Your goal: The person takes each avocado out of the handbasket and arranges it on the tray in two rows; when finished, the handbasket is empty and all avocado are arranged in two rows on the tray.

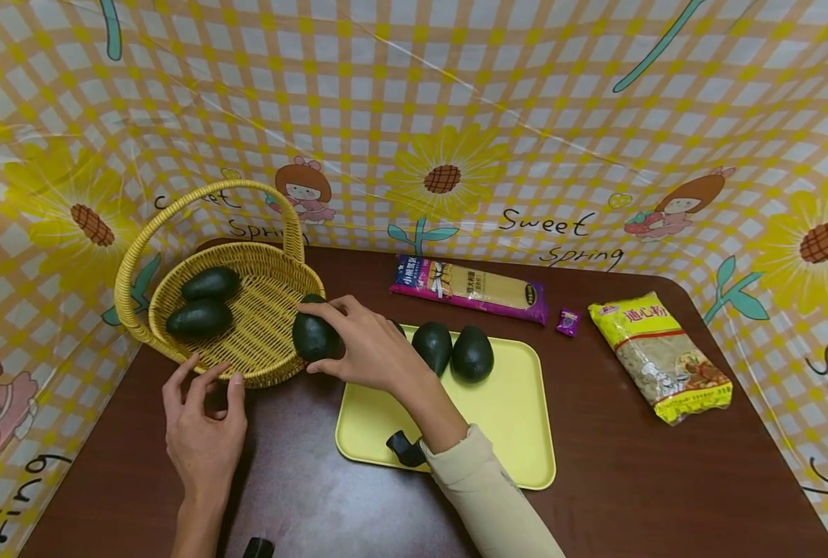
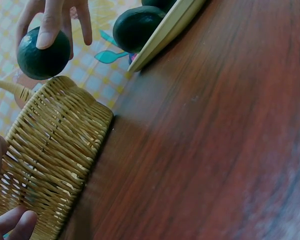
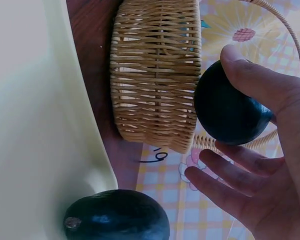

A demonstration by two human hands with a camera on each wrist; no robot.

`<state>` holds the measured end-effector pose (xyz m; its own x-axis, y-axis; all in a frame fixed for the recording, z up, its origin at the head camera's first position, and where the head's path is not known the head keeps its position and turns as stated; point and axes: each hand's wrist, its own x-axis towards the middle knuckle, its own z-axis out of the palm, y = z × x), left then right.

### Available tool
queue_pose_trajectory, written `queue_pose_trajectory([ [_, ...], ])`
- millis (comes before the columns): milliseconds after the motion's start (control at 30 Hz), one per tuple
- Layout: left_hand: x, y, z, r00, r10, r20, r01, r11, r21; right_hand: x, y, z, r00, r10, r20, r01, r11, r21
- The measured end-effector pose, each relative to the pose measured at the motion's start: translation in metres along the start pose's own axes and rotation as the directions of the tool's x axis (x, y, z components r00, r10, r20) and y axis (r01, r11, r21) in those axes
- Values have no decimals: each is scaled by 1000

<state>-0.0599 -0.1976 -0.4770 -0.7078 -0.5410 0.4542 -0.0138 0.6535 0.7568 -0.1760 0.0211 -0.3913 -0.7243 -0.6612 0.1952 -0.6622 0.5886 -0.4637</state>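
My right hand (image 1: 375, 353) pinches a dark green avocado (image 1: 312, 332) between thumb and fingers at the right rim of the yellow wicker basket (image 1: 263, 298). In the right wrist view, the same avocado (image 3: 229, 107) is level with the basket's rim. Two avocados (image 1: 201, 319) lie inside, on the left. My left hand (image 1: 205, 426) is at the basket's front side with fingers loosely bent; whether the fingertips touch the rim is unclear. On the yellow tray (image 1: 512, 442) sit two avocados (image 1: 471, 355) in plain view, and another is mostly hidden behind my right hand.
Behind the tray lies a purple spaghetti pack (image 1: 470, 288), with a small purple packet (image 1: 567, 322) beside it. A yellow pasta bag (image 1: 661, 356) lies at the right of the brown table (image 1: 630, 480). Patterned cloth (image 1: 442, 93) surrounds the back and sides.
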Motion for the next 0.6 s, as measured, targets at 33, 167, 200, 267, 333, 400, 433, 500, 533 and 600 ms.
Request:
queue_pose_trajectory([
  [33, 0, 0, 0, 1000, 1, 1, -1, 1000, 0, -1, 1, 0, 1000, 3, -2, -3, 1000, 2],
  [167, 0, -1, 0, 1000, 3, 1, -3, 1000, 0, -6, 3, 1, 1000, 12, -13, -12, 1000, 9],
  [200, 0, -1, 0, 1000, 2, 1, -2, 1000, 0, -7, 3, 1, 1000, 11, -16, -11, 1000, 14],
  [267, 0, -1, 0, 1000, 0, 1, 0, 1000, 2, -10, 4, 1, 1000, 12, -15, -12, 1000, 8],
  [333, 0, -1, 0, 1000, 0, 0, 0, 1000, 3, -13, 4, 1, 1000, 14, -11, -13, 1000, 10],
  [400, -1, -1, 0, 1000, 3, -2, -3, 1000, 6, -17, 3, 0, 1000, 13, -10, -13, 1000, 12],
  [433, -1, -1, 0, 1000, 5, -3, -5, 1000, 7, -18, 3, 0, 1000, 17, -8, -17, 1000, 8],
  [500, -1, -1, 0, 1000, 8, -5, -8, 1000, 9, -21, 3, -1, 1000, 24, -6, -24, 1000, 6],
  [533, -1, 0, 0, 1000, 8, -6, -8, 1000, 11, -22, 3, -1, 1000, 26, -5, -26, 1000, 0],
  [600, -1, 0, 0, 1000, 8, -6, -8, 1000, 13, -25, 3, -2, 999, 35, -4, -35, 999, -6],
])
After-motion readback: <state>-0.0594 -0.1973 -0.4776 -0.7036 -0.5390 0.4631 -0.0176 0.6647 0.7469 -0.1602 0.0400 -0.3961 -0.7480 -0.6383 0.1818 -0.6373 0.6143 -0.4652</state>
